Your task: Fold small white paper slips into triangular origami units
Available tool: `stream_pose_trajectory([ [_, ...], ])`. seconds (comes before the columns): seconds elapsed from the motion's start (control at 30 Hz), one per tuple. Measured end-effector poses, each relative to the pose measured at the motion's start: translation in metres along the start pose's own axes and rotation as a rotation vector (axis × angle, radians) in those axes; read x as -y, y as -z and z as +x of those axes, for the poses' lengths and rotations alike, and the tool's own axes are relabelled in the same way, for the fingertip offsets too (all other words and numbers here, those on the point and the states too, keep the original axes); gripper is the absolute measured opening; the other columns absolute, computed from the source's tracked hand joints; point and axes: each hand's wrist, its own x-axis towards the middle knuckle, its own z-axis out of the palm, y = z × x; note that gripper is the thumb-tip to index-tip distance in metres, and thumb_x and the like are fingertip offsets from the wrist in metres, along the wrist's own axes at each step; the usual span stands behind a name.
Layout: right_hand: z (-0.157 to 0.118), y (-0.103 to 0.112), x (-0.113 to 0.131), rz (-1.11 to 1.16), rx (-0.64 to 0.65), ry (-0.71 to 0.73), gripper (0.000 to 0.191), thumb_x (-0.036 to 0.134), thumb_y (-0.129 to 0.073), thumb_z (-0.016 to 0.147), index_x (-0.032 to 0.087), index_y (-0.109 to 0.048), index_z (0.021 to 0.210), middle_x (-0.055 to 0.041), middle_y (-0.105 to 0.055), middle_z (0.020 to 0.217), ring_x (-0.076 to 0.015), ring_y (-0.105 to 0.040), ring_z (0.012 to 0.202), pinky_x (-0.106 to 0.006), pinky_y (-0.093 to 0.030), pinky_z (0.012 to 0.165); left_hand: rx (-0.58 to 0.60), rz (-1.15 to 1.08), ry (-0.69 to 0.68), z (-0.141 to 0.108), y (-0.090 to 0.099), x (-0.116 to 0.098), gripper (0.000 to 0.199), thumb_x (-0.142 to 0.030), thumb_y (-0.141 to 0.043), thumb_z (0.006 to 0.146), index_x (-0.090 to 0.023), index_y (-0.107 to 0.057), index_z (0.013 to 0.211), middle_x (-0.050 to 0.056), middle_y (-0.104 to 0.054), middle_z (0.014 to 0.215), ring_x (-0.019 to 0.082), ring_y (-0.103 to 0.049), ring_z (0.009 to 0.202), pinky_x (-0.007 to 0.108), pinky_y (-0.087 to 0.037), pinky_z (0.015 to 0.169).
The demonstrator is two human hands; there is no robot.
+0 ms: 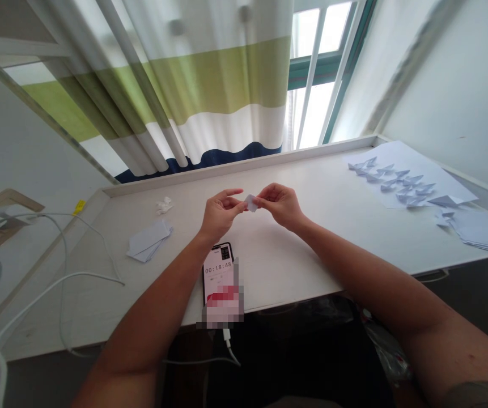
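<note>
A small folded piece of white paper [251, 203] is held above the middle of the white desk. My left hand [221, 212] pinches its left edge between thumb and finger, with the index finger stretched out above. From the other side my right hand [281, 205] pinches the paper, its other fingers curled in. Just below my left wrist lies a phone [218, 277] with a running timer on its screen, partly pixelated. Finer folds of the paper are too small to make out.
Several folded paper figures [397, 180] stand on a white sheet [428, 164] at the back right, near stacked paper [486, 229]. Left of me lie paper slips [148, 241] and a crumpled white scrap [165, 205]. White cables [56, 283] cross the desk's left side. A curtain [209, 79] hangs behind.
</note>
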Motion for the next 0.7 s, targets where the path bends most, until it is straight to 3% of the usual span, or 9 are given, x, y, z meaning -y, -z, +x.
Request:
stream_pose_trajectory([
  [0.17, -0.0001, 0.0019, 0.0041, -0.019, 0.021, 0.029, 0.062, 0.067, -0.1, 0.066, 0.024, -0.06, 0.083, 0.0005, -0.073, 0.075, -0.0192, -0.073, 0.071, -0.037, -0.063, 0.068, 0.041, 0.054, 0.042, -0.0011, 0.0006, -0.0001, 0.04, -0.043, -0.097, 0.076, -0.016, -0.085, 0.103, 0.009, -0.085, 0.089, 0.021, -0.078, 0.082, 0.037, -0.06, 0.083],
  [0.37, -0.0005, 0.0021, 0.0001, -0.051, 0.084, 0.029, 0.052, 0.068, -0.094, 0.075, 0.021, -0.075, 0.088, -0.0044, -0.079, 0.085, -0.021, -0.075, 0.08, -0.04, -0.064, 0.077, 0.058, 0.071, 0.009, -0.0006, -0.0021, 0.0018, 0.033, -0.048, -0.093, 0.079, -0.018, -0.085, 0.088, 0.008, -0.082, 0.08, 0.019, -0.075, 0.074, 0.033, -0.058, 0.071],
  [0.7, -0.0004, 0.0035, -0.0041, -0.066, 0.095, 0.031, 0.036, 0.055, -0.095, 0.078, 0.021, -0.084, 0.086, -0.006, -0.083, 0.089, -0.0224, -0.079, 0.085, -0.043, -0.066, 0.085, 0.061, 0.099, 0.036, -0.0021, -0.0018, 0.0, 0.038, -0.051, -0.095, 0.078, -0.016, -0.083, 0.086, 0.009, -0.082, 0.08, 0.023, -0.079, 0.075, 0.035, -0.06, 0.072],
])
